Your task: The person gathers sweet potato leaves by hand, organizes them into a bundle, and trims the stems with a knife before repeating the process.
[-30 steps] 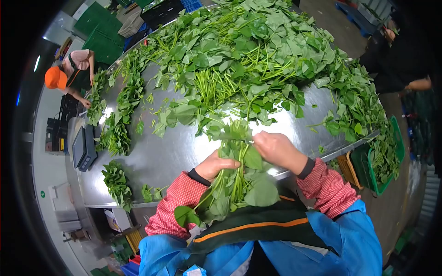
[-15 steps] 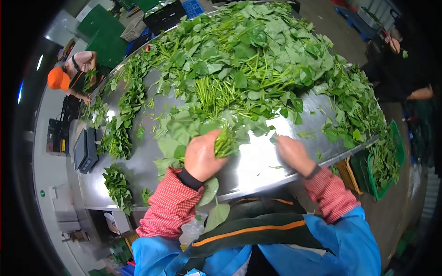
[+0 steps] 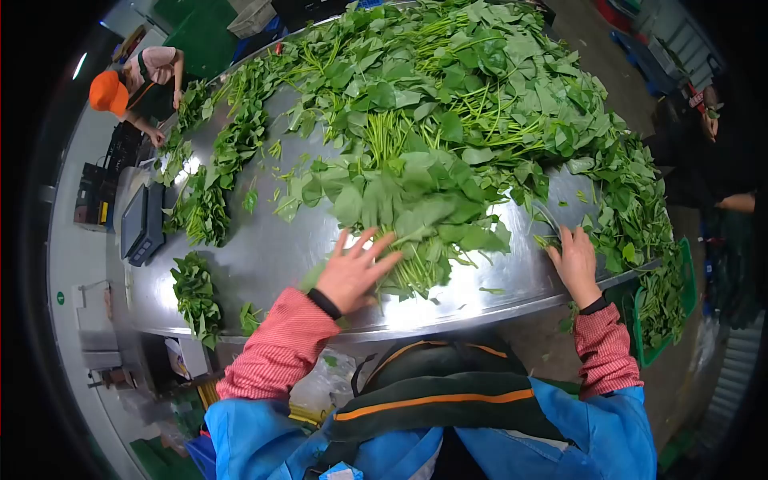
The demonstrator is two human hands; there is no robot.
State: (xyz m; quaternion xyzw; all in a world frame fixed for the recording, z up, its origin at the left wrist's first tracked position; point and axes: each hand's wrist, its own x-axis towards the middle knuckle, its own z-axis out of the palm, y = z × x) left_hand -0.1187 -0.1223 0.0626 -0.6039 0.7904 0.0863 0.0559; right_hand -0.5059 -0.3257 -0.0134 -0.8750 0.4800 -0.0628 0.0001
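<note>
My left hand (image 3: 356,272) is open, fingers spread, just at the near side of a loose bunch of leafy green stems (image 3: 420,260). The bunch lies on the metal table, its cut stem ends toward me and its leaves pointing away, somewhat blurred. Off to the right, my right hand (image 3: 574,260) reaches down at the tabletop with thumb and fingers apart. Its fingertips are right at a thin pale strip (image 3: 547,214) and some small stem scraps. Beyond both hands rises a big heap of the same leafy greens (image 3: 480,104).
Bunches of greens (image 3: 200,212) line the table's left part, near a dark scale (image 3: 144,224). A person in an orange cap (image 3: 109,93) handles greens at the far left. To the right are a green crate (image 3: 686,280) with greens and another person's arm (image 3: 738,202).
My left hand has let go of the bunch, which now lies on the table with its stems toward me. My right hand has moved right, away from the bunch, and its fingers have opened.
</note>
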